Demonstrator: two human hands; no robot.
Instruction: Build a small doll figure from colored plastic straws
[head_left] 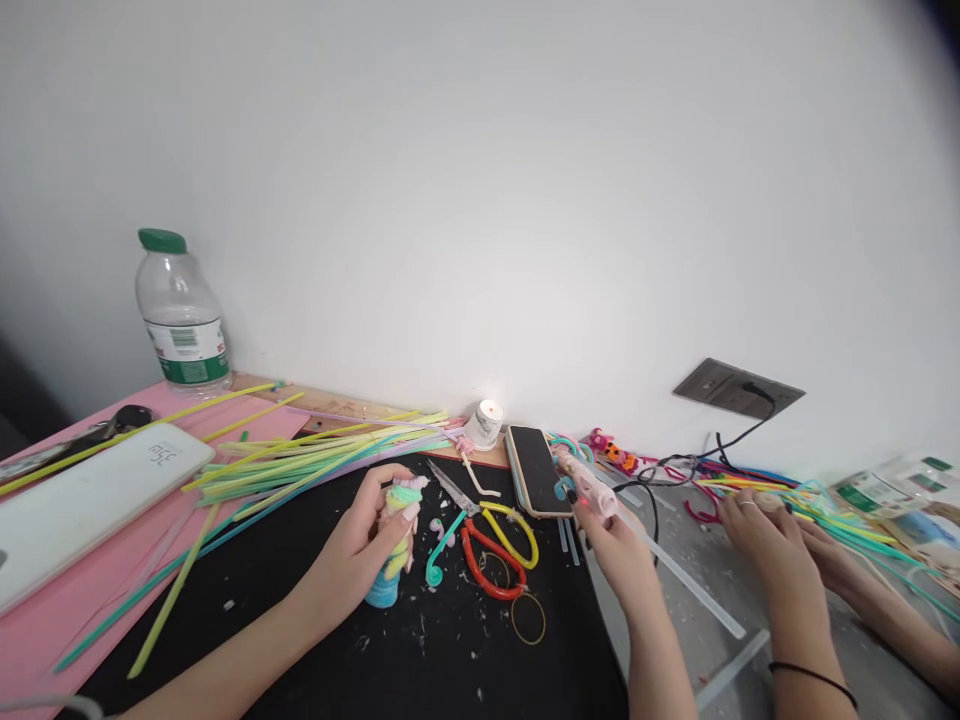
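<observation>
My left hand [375, 535] is closed around a small pastel figure [405, 550] of coiled fuzzy pipe cleaners, with mint, yellow and blue bands. A pink glue gun [589, 483] with a dark cord is gripped in my right hand [611, 535], beside a phone [541, 470]. Its nozzle is hard to make out. Between my hands lie scissors [487, 535] with red and yellow handles, partly open. Close to the blades are a teal pipe cleaner [442, 555] with a curled end and a small pink-white piece. A short pale pipe cleaner [480, 480] lies behind them.
Loose pipe cleaners [300, 470] spread over the left side, near a white power bank [97, 510] and a plastic bottle [184, 320]. A small white cup [485, 424] stands by the wall. Clear glue sticks [697, 590] lie at right, near another person's hands [772, 545].
</observation>
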